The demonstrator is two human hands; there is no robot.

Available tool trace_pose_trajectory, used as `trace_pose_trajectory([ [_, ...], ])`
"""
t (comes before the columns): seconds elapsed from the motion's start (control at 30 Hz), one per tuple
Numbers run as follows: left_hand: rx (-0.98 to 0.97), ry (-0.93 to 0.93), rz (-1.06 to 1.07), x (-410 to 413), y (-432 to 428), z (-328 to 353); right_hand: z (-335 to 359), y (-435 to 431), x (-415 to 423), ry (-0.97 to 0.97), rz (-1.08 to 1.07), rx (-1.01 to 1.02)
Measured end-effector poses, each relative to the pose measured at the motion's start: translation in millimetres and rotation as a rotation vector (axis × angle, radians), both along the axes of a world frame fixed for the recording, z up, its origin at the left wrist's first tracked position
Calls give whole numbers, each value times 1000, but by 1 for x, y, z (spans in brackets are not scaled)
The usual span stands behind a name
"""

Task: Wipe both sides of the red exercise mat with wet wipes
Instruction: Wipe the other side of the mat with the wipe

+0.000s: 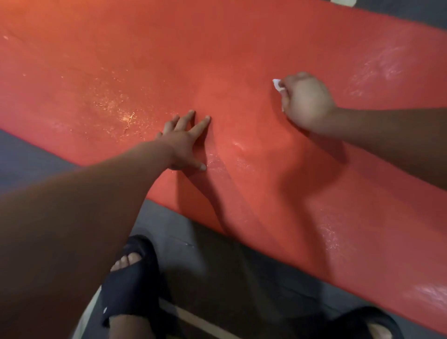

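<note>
As a person bends over the floor (36,154), a foot in a black open-toed sandal (130,273) stands nearest the camera on the dark grey surface. A second black sandal (367,321) is partly in view at the lower right corner. A pale strip (205,321) runs across the floor between the two feet. Just beyond them lies the red exercise mat (242,48), spread flat on the floor and stretching diagonally from upper left to lower right, its near edge running just past the toes. The left hand (183,142) reaches out on a bare arm and rests palm down on the mat not far in from that near edge. Its fingers are straight and spread, its thumb is splayed to the side, and it holds nothing. Farther in, around the middle of the mat's width and well apart from the left hand, the right hand (306,101) is bunched into a fist round a white wet wipe (278,85). It holds the wipe down against the red surface, and only a small crumpled corner shows beyond the knuckles. Glistening patches catch the light on the mat to the left of the left hand, beside its thumb, to the right of the right hand and along the near edge at lower right. At the top of the view, beyond the mat's far edge, a sliver of dark floor and part of a pale object (343,2) are visible; what that object is cannot be told.
</note>
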State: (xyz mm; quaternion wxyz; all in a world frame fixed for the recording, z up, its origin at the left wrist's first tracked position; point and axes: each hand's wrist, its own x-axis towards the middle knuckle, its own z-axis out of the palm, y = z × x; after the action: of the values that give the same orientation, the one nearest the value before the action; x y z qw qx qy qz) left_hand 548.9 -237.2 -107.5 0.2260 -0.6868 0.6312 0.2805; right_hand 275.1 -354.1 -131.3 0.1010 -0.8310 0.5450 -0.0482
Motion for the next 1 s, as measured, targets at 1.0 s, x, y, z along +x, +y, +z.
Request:
trace_pose_trajectory([
  [1.0, -62, 53, 92, 21, 49, -5, 11, 54, 47, 5, 686, 30],
])
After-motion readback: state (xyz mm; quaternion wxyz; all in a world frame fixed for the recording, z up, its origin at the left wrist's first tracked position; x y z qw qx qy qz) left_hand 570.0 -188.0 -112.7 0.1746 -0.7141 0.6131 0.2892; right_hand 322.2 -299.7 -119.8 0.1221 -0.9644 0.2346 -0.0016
